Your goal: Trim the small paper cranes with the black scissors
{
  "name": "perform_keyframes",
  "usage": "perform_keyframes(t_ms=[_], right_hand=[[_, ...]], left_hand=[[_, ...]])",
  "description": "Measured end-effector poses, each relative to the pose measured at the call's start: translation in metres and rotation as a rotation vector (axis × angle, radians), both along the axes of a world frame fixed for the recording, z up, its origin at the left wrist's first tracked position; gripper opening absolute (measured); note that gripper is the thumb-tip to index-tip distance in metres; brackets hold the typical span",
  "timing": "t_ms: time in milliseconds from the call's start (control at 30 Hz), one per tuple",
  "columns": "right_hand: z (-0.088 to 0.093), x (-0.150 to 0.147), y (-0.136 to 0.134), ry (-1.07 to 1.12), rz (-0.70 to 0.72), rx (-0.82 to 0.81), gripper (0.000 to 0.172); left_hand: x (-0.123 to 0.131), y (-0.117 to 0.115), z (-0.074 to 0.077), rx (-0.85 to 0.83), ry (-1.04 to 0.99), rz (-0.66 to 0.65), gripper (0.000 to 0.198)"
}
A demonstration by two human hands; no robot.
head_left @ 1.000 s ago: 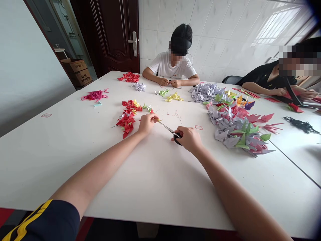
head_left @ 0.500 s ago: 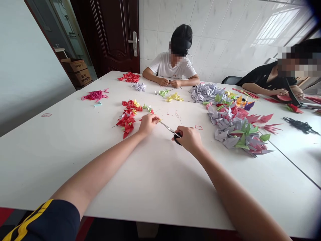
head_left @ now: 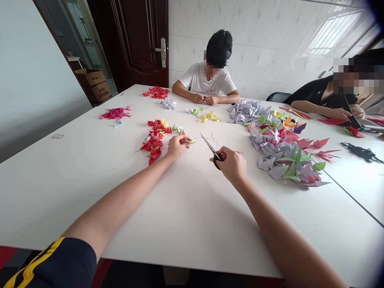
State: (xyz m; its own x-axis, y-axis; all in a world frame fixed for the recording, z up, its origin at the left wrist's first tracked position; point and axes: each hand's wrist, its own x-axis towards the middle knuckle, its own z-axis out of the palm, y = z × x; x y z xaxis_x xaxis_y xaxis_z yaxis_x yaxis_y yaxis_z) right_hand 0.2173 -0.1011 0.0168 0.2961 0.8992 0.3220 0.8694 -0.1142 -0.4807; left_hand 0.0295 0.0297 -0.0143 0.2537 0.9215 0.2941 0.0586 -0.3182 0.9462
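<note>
The left hand (head_left: 177, 146) pinches a tiny yellow paper scrap (head_left: 192, 141) between thumb and fingertips, which hide most of it, so its shape is hard to make out. The right hand (head_left: 232, 164) closes around the black handles of the scissors (head_left: 211, 149), covering the finger loops. Their slim steel blades point up and left, near the scrap but not touching it; whether they are fully shut is unclear. Both hands are over the white table (head_left: 60, 192), between folded red paper pieces (head_left: 153, 144) and a heap of folded lilac-grey paper (head_left: 279, 160).
</note>
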Motion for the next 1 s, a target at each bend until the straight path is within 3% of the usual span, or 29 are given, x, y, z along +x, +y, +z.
perform_keyframes(t_ms=[400, 633, 833, 1000], right_hand=[[-0.008, 0.005, 0.001, 0.099, 0.152, -0.046, 0.031], [-0.012, 0.007, 0.002, 0.087, 0.189, -0.076, 0.027], [-0.009, 0.004, -0.001, 0.121, 0.192, -0.004, 0.025], [-0.010, 0.003, 0.000, 0.072, 0.176, -0.079, 0.023]], left_hand=[[0.001, 0.000, 0.000, -0.011, -0.101, -0.006, 0.015], [0.001, 0.000, 0.001, -0.001, -0.078, 0.004, 0.013], [0.000, 0.003, -0.003, 0.017, -0.077, 0.029, 0.016], [0.001, 0.003, -0.003, 0.054, -0.034, 0.026, 0.015]])
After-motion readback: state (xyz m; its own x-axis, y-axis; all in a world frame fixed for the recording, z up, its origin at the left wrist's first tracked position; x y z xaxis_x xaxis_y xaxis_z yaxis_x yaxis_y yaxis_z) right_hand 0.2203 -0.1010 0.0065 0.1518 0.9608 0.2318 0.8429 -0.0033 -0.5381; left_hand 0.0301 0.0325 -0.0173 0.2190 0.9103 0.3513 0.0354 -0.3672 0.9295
